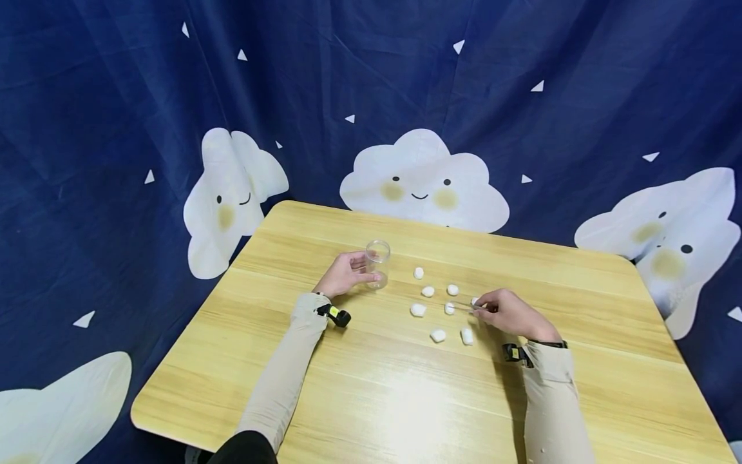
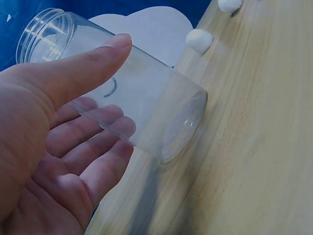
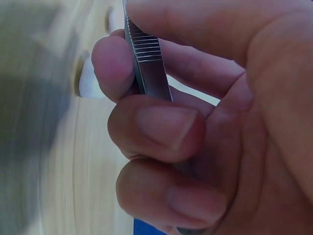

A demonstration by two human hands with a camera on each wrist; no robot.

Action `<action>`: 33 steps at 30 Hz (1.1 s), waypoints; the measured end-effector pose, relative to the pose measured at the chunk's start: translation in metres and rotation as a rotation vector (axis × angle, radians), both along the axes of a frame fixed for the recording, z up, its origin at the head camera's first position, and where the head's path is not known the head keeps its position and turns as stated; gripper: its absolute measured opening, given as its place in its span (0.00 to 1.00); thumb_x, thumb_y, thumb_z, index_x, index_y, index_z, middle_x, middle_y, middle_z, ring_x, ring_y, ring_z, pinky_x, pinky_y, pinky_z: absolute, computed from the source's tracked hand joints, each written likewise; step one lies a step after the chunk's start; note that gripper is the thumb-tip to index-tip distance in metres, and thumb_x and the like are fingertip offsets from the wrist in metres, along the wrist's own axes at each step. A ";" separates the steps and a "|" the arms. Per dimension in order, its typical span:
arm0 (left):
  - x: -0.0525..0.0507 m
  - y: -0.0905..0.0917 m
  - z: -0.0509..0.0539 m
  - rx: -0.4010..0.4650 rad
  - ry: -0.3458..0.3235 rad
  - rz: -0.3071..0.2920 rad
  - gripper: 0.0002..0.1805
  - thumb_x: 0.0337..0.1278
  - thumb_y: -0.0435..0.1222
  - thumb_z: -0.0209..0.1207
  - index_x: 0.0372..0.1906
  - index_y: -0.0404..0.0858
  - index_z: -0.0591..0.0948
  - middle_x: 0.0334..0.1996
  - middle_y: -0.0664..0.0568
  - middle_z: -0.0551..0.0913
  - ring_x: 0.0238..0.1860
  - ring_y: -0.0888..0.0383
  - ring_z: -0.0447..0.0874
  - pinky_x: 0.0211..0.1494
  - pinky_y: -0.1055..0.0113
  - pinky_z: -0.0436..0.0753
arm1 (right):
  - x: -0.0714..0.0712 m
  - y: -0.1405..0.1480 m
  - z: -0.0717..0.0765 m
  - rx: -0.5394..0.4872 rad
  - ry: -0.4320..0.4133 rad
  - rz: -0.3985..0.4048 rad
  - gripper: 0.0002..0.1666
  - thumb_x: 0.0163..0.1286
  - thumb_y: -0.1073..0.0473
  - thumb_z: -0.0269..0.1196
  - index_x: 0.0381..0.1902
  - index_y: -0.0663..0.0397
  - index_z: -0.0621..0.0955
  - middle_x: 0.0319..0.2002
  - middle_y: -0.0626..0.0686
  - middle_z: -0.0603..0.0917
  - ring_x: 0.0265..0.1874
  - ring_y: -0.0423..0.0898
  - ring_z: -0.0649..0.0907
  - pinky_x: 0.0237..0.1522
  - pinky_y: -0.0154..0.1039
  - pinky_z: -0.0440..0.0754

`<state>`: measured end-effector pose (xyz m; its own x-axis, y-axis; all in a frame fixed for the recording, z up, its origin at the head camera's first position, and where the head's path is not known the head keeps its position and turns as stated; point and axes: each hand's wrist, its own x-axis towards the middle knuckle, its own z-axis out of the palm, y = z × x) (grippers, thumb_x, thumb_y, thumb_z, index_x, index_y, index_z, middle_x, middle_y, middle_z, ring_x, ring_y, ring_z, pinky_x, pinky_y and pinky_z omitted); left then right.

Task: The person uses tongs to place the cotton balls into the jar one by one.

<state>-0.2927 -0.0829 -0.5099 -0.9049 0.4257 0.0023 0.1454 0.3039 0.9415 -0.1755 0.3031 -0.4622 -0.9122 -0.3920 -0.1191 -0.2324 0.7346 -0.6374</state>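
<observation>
Table (image 1: pixel 348 386): pale yellow-brown, wood-grained
Cloth (image 1: pixel 290 77): deep blue, white clouds (image 1: pixel 420 158) and triangles (image 1: pixel 242 56)
Small lumps (image 1: pixel 418 310): plain white
Jar (image 2: pixel 151 93): clear, colourless
Tweezers (image 3: pixel 154 76): silver-grey
Sleeves (image 1: pixel 290 367): beige

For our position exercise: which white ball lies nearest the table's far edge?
The topmost white ball in the head view; the others all lie lower there.

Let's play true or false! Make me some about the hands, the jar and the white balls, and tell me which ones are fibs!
1. The left hand holds a clear jar. True.
2. The right hand holds a spoon. False: it holds metal tweezers.
3. White balls lie on the table. True.
4. The clear jar is full of white balls. False: it looks empty.
5. The curtain has clouds with faces. True.
</observation>
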 end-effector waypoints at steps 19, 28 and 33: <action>-0.001 0.000 0.001 0.013 0.004 0.001 0.34 0.55 0.38 0.76 0.68 0.37 0.79 0.64 0.42 0.84 0.68 0.44 0.81 0.74 0.53 0.80 | 0.000 -0.006 0.002 0.012 -0.020 0.002 0.09 0.74 0.64 0.64 0.45 0.64 0.88 0.28 0.53 0.87 0.23 0.35 0.75 0.23 0.28 0.72; -0.001 -0.001 0.000 0.015 -0.001 -0.002 0.35 0.54 0.40 0.77 0.68 0.38 0.79 0.65 0.42 0.83 0.69 0.45 0.81 0.74 0.54 0.80 | -0.001 -0.003 0.000 0.030 -0.032 0.013 0.10 0.74 0.63 0.64 0.44 0.62 0.90 0.22 0.51 0.83 0.18 0.34 0.71 0.20 0.28 0.67; -0.002 -0.001 -0.002 0.017 0.000 -0.007 0.35 0.54 0.39 0.77 0.68 0.37 0.79 0.65 0.42 0.83 0.69 0.44 0.80 0.74 0.54 0.80 | -0.001 -0.002 -0.001 0.016 -0.022 0.032 0.09 0.74 0.64 0.64 0.43 0.61 0.90 0.21 0.51 0.83 0.17 0.33 0.70 0.20 0.27 0.66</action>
<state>-0.2949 -0.0834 -0.5114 -0.9021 0.4315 0.0101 0.1477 0.2867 0.9466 -0.1769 0.3015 -0.4629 -0.8962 -0.4190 -0.1456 -0.2423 0.7374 -0.6305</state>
